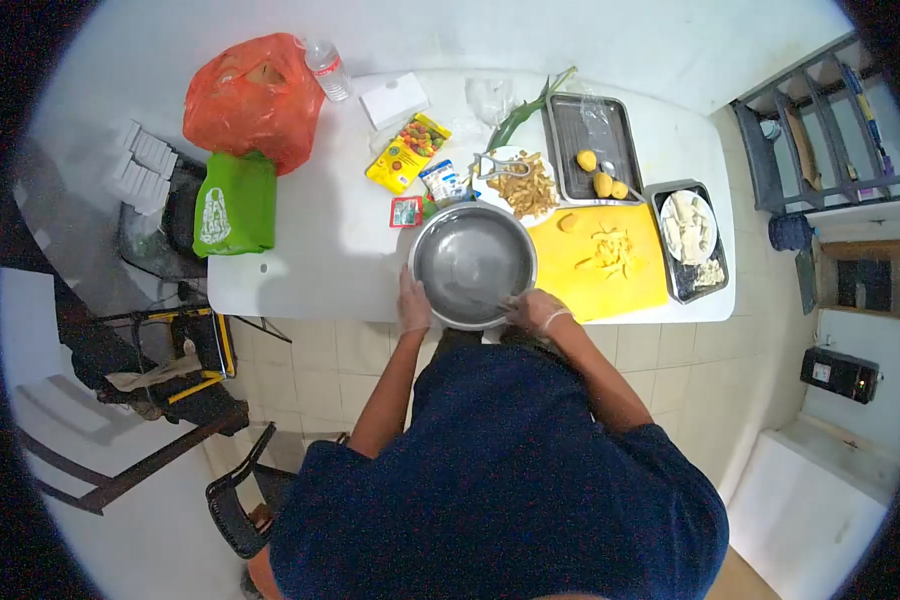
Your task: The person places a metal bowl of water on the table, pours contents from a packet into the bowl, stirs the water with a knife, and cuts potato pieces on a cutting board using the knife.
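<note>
A wide metal bowl (pixel 473 262) stands at the table's front edge, with a grey, shiny inside. My left hand (pixel 413 303), in a clear glove, grips the bowl's left side. At the bowl's lower right rim is my right hand (pixel 536 311), also gloved, with its fingers closed; a thin shape shows at the fingertips over the bowl, too small to name. Right of the bowl lies a yellow cutting board (pixel 630 285) with pale yellow cut strips (pixel 612 252). Behind it, a white plate (pixel 487 192) carries brownish peelings (pixel 530 190) and a metal peeler (pixel 505 166).
A dark tray (pixel 567 120) holds several peeled potatoes (pixel 603 184). Another tray (pixel 682 291) at right bears a plate of white pieces (pixel 688 228). Packets, including a yellow one (pixel 408 152), lie behind the bowl. Left are a red bag (pixel 255 100), green bag (pixel 240 205) and bottle (pixel 327 70).
</note>
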Demonstrator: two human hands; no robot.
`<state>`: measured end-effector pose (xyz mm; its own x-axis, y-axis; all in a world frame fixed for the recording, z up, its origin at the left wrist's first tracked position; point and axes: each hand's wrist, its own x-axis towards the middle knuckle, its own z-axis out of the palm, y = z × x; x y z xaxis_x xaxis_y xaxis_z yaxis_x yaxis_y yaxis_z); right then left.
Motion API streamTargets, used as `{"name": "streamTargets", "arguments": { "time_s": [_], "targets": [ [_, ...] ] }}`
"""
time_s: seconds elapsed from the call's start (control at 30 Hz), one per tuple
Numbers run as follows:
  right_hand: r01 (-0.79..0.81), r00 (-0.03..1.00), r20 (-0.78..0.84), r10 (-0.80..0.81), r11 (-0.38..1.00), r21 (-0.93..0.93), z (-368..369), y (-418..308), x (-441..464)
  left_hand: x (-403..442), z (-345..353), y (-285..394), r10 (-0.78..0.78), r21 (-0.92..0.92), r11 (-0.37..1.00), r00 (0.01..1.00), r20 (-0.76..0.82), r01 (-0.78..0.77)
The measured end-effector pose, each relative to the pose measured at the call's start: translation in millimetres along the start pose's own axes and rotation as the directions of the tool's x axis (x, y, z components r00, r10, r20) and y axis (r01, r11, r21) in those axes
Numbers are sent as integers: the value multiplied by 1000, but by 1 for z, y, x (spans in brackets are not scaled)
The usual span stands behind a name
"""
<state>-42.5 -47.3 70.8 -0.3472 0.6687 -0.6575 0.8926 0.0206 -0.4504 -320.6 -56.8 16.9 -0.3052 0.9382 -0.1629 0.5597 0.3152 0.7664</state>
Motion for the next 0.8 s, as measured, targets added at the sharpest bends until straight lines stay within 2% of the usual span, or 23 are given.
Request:
{"name": "streamTargets", "arguments": {
  "time_s": [0.03, 0.13, 0.23, 0.27, 0.33, 0.37, 0.47, 0.57, 0.67, 0.73, 0.8],
  "targets": [
    [-1, 999, 41, 2, 1000, -20, -23, -8, -16, -2, 3, 0, -1, 27, 1000, 1000, -18, 2],
    [-115, 992, 30, 122, 975, -189, -39, 5, -27, -13, 3, 10, -159, -94, 983, 987, 4, 158],
    [-133, 990, -72, 124, 980, -148, -63, -7, -40, -17, 13, -5, -103, -163, 982, 993, -52, 93],
    [-124, 989, -91, 113, 983, -132, -68, -17, -31, -24, 12, -9, -110, -111, 988, 993, -51, 103],
    [-7, 992, -129, -2, 997, -73, -60, -22, -17, -18, 7, -2, -99, -10, 995, 995, -33, 99],
    [52, 986, -153, -59, 998, -44, -55, -24, -11, -18, 6, 0, -95, -29, 995, 995, -36, 94],
    [28, 998, -67, -21, 994, 109, -42, -33, 5, -18, 5, -1, -100, -68, 993, 994, -45, 97],
    [72, 997, 42, -71, 997, -33, -32, -29, 4, -20, -1, 12, -126, -90, 988, 991, -34, 123],
    [27, 989, 150, -11, 994, -104, -47, -22, -7, -19, 1, 6, -84, -111, 991, 996, -33, 80],
    [-29, 997, 63, 36, 994, -101, -74, -26, -31, -18, 4, 0, -7, -85, 996, 998, -67, 2],
    [-124, 992, -30, 122, 986, -115, -89, -29, -39, -19, 0, 9, -31, -89, 996, 998, -48, 26]
  ]
}}
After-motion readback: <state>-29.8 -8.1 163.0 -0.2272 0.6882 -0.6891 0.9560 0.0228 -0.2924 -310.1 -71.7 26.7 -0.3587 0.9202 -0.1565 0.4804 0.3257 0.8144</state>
